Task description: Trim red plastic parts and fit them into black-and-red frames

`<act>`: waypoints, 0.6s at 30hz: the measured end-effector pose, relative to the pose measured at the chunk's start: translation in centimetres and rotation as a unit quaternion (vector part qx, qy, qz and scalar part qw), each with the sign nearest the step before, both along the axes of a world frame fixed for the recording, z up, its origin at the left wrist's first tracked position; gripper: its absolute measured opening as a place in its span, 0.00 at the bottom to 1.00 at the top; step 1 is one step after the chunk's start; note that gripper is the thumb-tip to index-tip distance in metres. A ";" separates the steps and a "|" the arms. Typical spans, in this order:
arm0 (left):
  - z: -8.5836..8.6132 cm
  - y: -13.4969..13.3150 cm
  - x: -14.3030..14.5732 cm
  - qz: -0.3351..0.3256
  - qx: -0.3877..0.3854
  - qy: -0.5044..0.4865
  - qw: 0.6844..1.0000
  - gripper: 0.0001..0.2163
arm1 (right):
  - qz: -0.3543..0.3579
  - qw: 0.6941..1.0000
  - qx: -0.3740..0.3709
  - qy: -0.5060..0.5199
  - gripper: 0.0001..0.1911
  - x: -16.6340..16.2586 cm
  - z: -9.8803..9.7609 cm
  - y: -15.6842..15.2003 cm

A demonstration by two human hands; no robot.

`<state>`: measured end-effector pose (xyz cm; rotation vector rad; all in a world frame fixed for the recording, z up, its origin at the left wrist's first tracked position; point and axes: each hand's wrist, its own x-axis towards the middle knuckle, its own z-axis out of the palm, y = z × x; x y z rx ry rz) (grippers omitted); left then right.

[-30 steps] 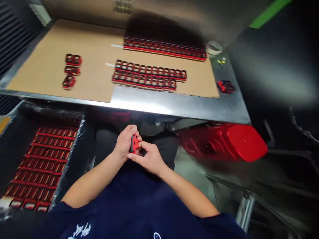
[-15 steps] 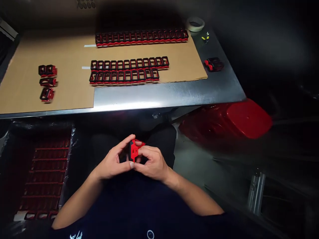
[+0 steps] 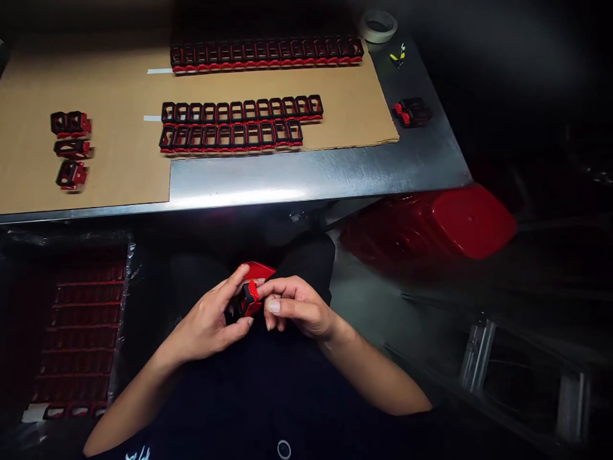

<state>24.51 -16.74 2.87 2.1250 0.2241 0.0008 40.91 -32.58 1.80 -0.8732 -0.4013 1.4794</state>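
Note:
Over my lap, my left hand grips a small red-and-black plastic frame between thumb and fingers. A flat red flap sticks out beyond its fingertips. On the frame's right side, the index finger of my right hand touches it, while the thumb stands away from it and the other fingers curl loosely. On the cardboard ahead, similar frames stand in a far row and two nearer rows. Several more frames sit apart at the left.
A metal table carries the cardboard. A tape roll, yellow-handled cutters and more red-and-black parts lie at its right. Below left is a plastic-lined box of stacked frames. A red stool stands right.
My right thumb has come off the frame, leaving the index finger against it. The frame has turned in my left hand, and the view has shifted slightly.

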 end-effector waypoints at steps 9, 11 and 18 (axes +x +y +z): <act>-0.2 0.5 -0.5 0.024 0.114 -0.060 0.991 0.40 | 0.003 0.995 -0.076 -0.067 0.14 -1.4 0.0 0.4; -0.2 0.7 -0.9 0.052 0.098 -0.056 0.992 0.38 | -0.016 0.991 -0.059 -0.118 0.12 -1.6 -0.2 0.4; 0.0 -0.5 -1.5 0.094 0.001 -0.049 0.994 0.42 | -0.040 0.964 0.020 -0.262 0.08 -1.5 -1.2 0.7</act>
